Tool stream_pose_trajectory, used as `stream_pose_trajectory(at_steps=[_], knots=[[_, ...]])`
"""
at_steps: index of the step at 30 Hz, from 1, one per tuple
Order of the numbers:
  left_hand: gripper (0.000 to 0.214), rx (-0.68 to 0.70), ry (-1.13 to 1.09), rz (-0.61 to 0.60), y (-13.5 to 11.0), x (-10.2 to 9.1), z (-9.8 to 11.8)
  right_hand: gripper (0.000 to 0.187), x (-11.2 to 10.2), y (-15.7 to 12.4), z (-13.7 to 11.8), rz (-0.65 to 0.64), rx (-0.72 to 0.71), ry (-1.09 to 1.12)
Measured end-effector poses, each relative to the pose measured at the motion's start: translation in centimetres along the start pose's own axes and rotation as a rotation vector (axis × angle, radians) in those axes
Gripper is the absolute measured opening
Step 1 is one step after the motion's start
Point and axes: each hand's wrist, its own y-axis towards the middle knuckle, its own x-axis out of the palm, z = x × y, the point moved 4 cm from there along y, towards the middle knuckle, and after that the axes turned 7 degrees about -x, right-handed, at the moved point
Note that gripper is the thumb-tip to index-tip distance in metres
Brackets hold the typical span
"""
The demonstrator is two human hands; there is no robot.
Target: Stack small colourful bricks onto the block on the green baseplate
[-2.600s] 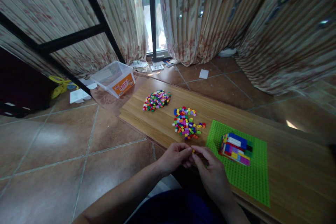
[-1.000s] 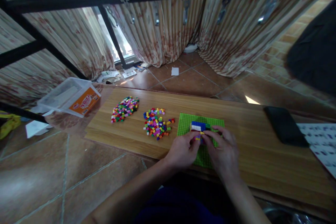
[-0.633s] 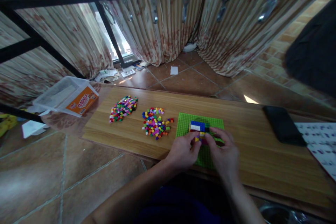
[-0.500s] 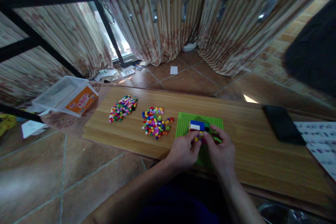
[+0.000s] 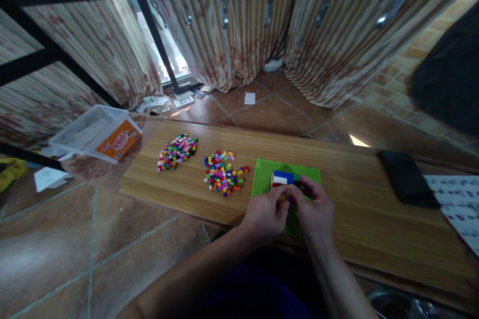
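On the green baseplate [image 5: 262, 179], both hands at the brick block [image 5: 283, 178].
Left hand [image 5: 265, 215] and right hand [image 5: 316, 209] have closed in since a moment ago, fingertips pinching its near edge; brick piles untouched.

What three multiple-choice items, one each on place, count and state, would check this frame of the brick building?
1. The brick model stands on: A the green baseplate; B the black phone; C the floor.
2. Loose brick piles: A one; B two; C four.
3. The left hand and right hand are: A resting on the floor; B at the model; C holding the phone.

A: it sits on the plate. B: far pile and near pile. B: the fingertips of both meet at its near side.
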Motion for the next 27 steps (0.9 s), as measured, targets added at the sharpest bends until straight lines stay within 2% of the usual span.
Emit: stream_pose_trajectory(at_steps=[12,19,24,27], knots=[[0.046,0.043,0.162,0.034,-0.3,0.5,0.2,0.048,0.2,-0.1,-0.1,0.002,0.012,-0.059],[0.044,0.06,0.247,0.053,-0.2,0.9,0.0,0.049,0.4,0.0,1.0,0.011,0.064,0.024],[0.045,0.037,0.178,0.062,-0.6,0.3,0.4,0.05,0.4,-0.1,1.2,-0.009,0.112,0.113],[0.043,0.029,0.099,0.091,-1.3,-0.8,0.4,0.048,-0.8,-0.3,1.1,0.081,0.101,0.22]])
